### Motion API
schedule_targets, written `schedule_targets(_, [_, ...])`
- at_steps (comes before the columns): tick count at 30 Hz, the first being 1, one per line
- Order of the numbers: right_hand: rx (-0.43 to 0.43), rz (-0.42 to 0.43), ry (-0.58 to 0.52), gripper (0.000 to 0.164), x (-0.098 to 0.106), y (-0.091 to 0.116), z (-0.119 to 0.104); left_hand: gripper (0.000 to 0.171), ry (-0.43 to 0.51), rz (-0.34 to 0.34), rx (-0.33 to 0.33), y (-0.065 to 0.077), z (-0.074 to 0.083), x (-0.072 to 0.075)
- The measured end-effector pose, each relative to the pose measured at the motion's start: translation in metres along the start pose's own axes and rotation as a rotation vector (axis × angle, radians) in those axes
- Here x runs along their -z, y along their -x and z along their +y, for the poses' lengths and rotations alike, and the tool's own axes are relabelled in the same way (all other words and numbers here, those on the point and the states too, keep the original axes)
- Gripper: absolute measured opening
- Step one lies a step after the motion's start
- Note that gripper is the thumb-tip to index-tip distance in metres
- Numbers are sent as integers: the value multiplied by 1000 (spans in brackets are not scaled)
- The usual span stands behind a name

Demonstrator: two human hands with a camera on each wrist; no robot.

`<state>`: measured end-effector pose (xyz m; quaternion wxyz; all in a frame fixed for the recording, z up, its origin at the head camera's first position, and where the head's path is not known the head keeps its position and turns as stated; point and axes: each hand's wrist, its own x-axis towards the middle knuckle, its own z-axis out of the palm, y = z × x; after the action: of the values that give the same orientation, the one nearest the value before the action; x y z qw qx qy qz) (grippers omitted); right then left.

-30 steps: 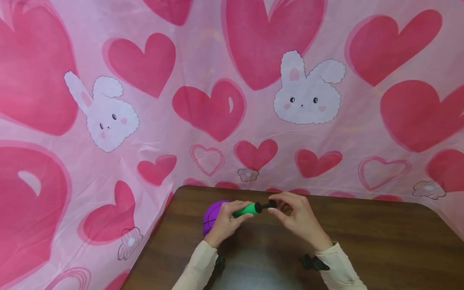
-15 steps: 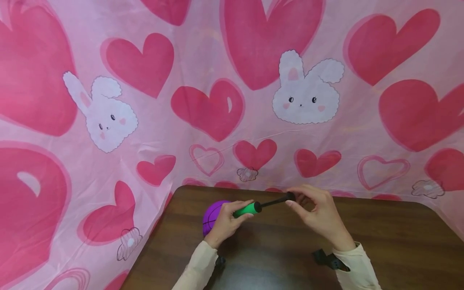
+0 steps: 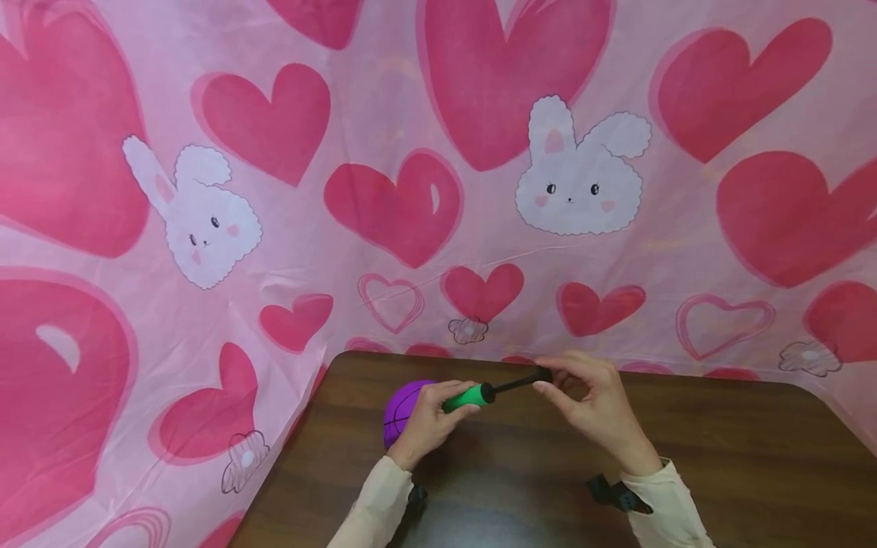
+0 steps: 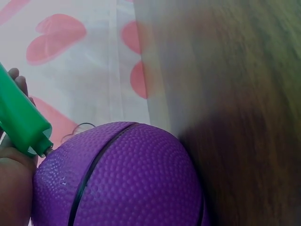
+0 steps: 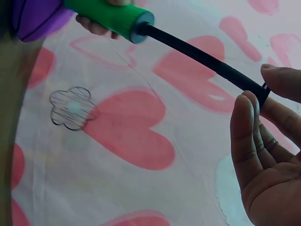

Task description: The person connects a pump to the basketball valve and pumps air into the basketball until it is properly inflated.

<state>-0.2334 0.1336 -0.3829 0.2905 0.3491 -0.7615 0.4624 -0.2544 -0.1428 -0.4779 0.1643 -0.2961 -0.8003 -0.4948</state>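
My left hand (image 3: 428, 420) grips the green barrel of a hand pump (image 3: 471, 397) above the table, beside a purple basketball (image 3: 399, 412). In the left wrist view, the thin metal tip at the end of the green barrel (image 4: 21, 115) meets the upper side of the ball (image 4: 136, 181). With thumb and fingers, my right hand (image 3: 599, 407) pinches the black end of the pump's handle. The black plunger rod (image 5: 197, 54) stands well out of the barrel, as the right wrist view shows. The ball's lower left part is hidden behind my left hand and wrist.
A dark brown wooden table (image 3: 740, 449) lies under the hands. Behind it and at the left hangs a pink sheet (image 3: 493, 251) with hearts and rabbits, close to the table's edges. A black wrist mount (image 3: 613, 493) is strapped below the right hand.
My right hand first drew the plunger out to the right, then came slightly back left, so the rod is a little shorter now. The left hand, barrel and ball stay put.
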Motion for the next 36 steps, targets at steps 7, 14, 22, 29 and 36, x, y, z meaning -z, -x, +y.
schedule_targets(7, [-18, -26, -52, 36, -28, 6, 8, 33, 11, -6, -13, -1, 0, 0])
schedule_targets(14, [-125, -119, -86, 30, -50, 14, 18, 32, 5, -29, -15, -1, 0, -2])
schedule_targets(22, [-186, -161, -37, 29, -52, 16, 18, 33, 7, -38, -11, 0, 1, -3])
schedule_targets(29, [-165, -187, 21, 36, -50, 14, 13, 33, -8, -15, -50, 1, 1, -3])
schedule_targets(36, [-116, -214, 63, 30, -43, 11, 9, 34, 8, -28, -28, 0, 1, -4])
